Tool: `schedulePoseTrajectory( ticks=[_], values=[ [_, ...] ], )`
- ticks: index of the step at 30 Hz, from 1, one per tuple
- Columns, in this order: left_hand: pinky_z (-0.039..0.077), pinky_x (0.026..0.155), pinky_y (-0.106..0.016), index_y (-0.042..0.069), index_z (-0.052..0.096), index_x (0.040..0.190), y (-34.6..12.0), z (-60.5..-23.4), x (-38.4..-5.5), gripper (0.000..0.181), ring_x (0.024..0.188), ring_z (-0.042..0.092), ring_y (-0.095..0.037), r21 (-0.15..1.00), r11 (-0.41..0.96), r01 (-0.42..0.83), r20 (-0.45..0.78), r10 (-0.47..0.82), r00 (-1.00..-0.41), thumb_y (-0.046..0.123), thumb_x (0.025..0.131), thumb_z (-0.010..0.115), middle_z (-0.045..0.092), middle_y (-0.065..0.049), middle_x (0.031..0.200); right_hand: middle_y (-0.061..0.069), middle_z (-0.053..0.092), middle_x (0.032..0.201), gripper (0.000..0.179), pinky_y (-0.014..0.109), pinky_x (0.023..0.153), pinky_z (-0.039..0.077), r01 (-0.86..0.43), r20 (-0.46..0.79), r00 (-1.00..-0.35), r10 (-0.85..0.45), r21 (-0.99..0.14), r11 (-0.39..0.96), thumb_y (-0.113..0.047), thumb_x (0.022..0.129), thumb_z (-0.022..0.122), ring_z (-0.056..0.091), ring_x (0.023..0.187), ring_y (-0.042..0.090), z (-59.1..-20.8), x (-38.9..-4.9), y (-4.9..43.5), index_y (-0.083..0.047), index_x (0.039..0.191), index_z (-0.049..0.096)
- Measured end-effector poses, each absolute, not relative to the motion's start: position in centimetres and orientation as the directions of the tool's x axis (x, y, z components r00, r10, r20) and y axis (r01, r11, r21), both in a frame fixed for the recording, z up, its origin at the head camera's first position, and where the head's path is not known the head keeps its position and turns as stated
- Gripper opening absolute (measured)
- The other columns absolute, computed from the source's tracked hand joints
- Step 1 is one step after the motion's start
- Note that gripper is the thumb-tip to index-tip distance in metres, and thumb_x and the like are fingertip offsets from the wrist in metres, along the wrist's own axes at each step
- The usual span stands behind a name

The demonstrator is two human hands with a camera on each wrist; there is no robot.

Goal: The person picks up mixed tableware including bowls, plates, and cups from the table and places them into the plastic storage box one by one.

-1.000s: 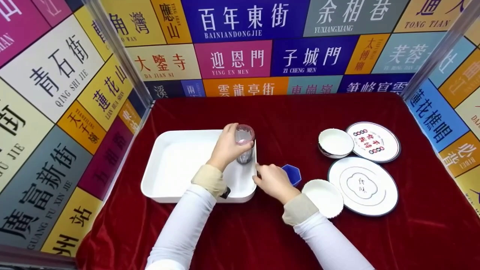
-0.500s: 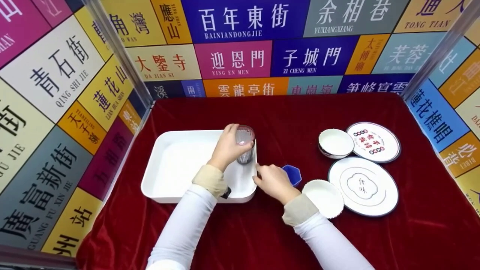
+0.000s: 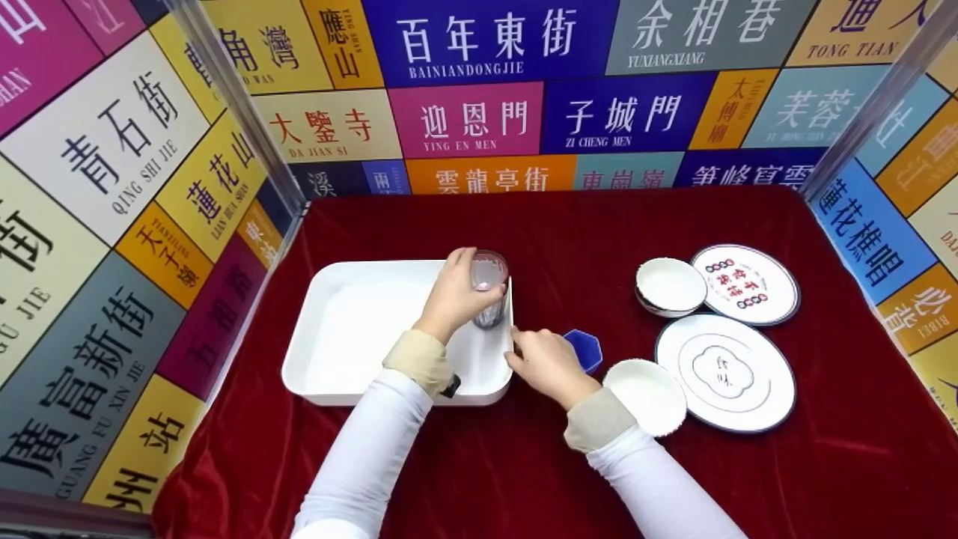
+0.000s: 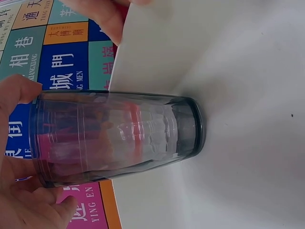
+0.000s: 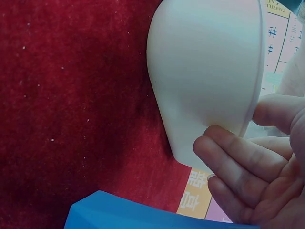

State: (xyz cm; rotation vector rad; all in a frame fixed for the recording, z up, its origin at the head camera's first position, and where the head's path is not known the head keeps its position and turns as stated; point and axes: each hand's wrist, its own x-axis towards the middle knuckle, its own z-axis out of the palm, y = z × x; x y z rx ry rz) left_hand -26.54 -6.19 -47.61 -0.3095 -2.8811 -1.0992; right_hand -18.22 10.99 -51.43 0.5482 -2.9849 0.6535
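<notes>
My left hand [image 3: 453, 296] grips a clear, grey-tinted drinking glass [image 4: 114, 136] near its mouth, thumb on one side and fingers on the other. The glass stands upright in the right end of a white rectangular tray [image 3: 344, 329], its base at the tray floor. With my right hand [image 3: 550, 359] I pinch the tray's right wall, the thumb at the rim and the fingers [image 5: 221, 157] against the outer side. Just right of that hand is a blue hexagonal dish [image 3: 584, 349], partly hidden behind it; its blue side also shows in the right wrist view.
A white bowl [image 3: 645, 397] sits by my right cuff. Farther right lie a plate with a flower outline [image 3: 756, 397], a plate with red characters [image 3: 778, 288] and another white bowl [image 3: 670, 284]. Dark red cloth [image 3: 569, 232] covers the table, with sign-printed walls [image 3: 464, 112] around it.
</notes>
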Motion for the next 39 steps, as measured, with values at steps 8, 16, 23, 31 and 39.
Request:
schedulePoseTrajectory(
  ticks=[8,16,23,31,39],
  values=[
    [0.04,0.119,-0.039,0.002,0.037,0.153,-6.4,-47.9,-26.4,0.09,0.141,0.046,-0.029,0.639,0.739,0.215,0.118,0.182,-0.976,0.039,0.082,0.079,0.042,-0.015,0.155,0.011,0.072,0.081,0.036,0.048,0.062,0.054,-0.323,0.079,-0.944,-0.32,-0.415,0.851,-0.023,0.092,0.069,0.066,0.07,0.031,-51.2,-18.2,11.0,-0.003,0.122,0.071],
    [0.039,0.12,-0.04,0.002,0.036,0.154,-6.6,-48.0,-26.0,0.092,0.144,0.043,-0.03,0.641,0.731,0.232,0.133,0.192,-0.972,0.041,0.082,0.079,0.04,-0.015,0.156,0.011,0.075,0.087,0.036,0.047,0.066,0.056,-0.313,0.069,-0.946,-0.315,-0.436,0.844,-0.024,0.093,0.07,0.068,0.075,0.029,-51.3,-18.1,11.0,-0.004,0.123,0.071],
    [0.037,0.121,-0.039,0.003,0.036,0.154,-6.7,-47.7,-25.7,0.093,0.144,0.042,-0.03,0.634,0.731,0.252,0.153,0.201,-0.968,0.041,0.082,0.08,0.04,-0.015,0.157,0.009,0.074,0.084,0.025,0.047,0.065,0.055,-0.313,0.078,-0.946,-0.313,-0.464,0.829,-0.023,0.092,0.07,0.067,0.073,0.028,-51.3,-18.1,11.2,-0.007,0.111,0.074],
    [0.039,0.12,-0.041,0.004,0.037,0.154,-6.7,-47.5,-25.3,0.09,0.145,0.042,-0.03,0.627,0.73,0.272,0.172,0.211,-0.962,0.041,0.083,0.079,0.04,-0.014,0.157,0.005,0.076,0.088,0.026,0.046,0.07,0.057,-0.303,0.097,-0.951,-0.295,-0.491,0.816,-0.024,0.089,0.072,0.069,0.078,0.026,-51.1,-18.1,11.4,-0.011,0.111,0.074],
    [0.037,0.121,-0.041,0.004,0.038,0.153,-6.4,-47.2,-24.9,0.089,0.146,0.041,-0.031,0.621,0.733,0.277,0.18,0.211,-0.961,0.039,0.082,0.08,0.04,-0.016,0.158,0.007,0.078,0.102,0.038,0.048,0.084,0.06,-0.3,0.099,-0.951,-0.293,-0.521,0.799,-0.026,0.09,0.07,0.074,0.096,0.029,-51.0,-18.1,11.7,-0.006,0.122,0.071]
  ],
)
